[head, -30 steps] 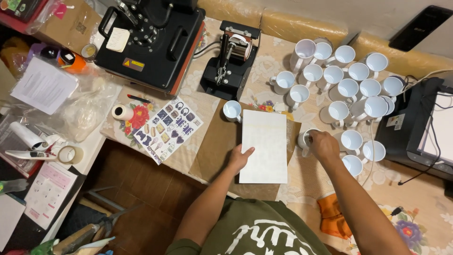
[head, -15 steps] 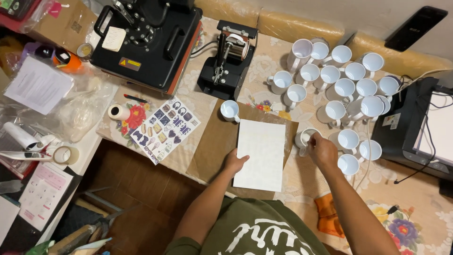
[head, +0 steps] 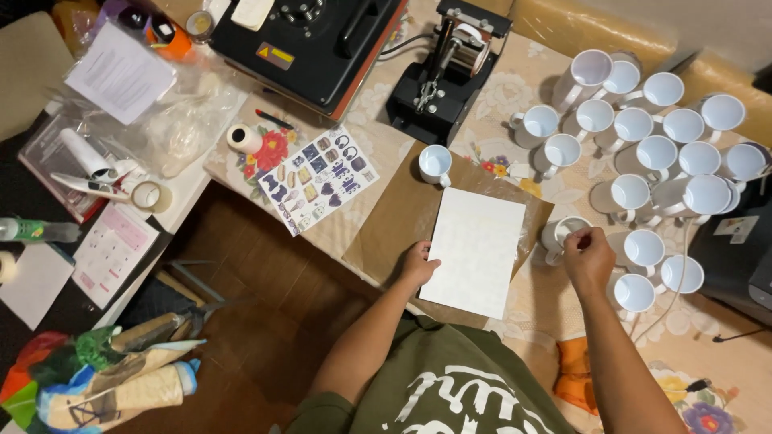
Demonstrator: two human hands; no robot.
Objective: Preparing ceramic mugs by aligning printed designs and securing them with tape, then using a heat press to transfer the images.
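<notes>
White mug (head: 565, 235) stands upright on the floral tablecloth (head: 555, 321), just off the right edge of the white sheet (head: 478, 250), mouth up, handle toward the lower left. Right hand (head: 589, 259) sits at the mug's rim on its right side, fingers bunched and curled over the opening; whether they pinch the rim or something small inside, cannot tell. The mug lies just left of and slightly beyond that hand, touching or nearly so. Left hand (head: 420, 264) is on the far side of the sheet, fingers bent, pressing on the sheet's lower left edge; it holds nothing else. So the right hand is much the nearer to the mug, with the whole width of the sheet between the mug and the left hand. The sheet's long axis runs away from the person, tilted a little, and it rests on a brown paper (head: 402, 213). A lone mug (head: 435, 163) stands at the brown paper's far corner. A cluster of white mugs (head: 658, 153) crowds the table beyond and right of the right hand. Black mug press (head: 441, 72) stands beyond the brown paper; a sticker sheet (head: 315, 175) lies to the left.
</notes>
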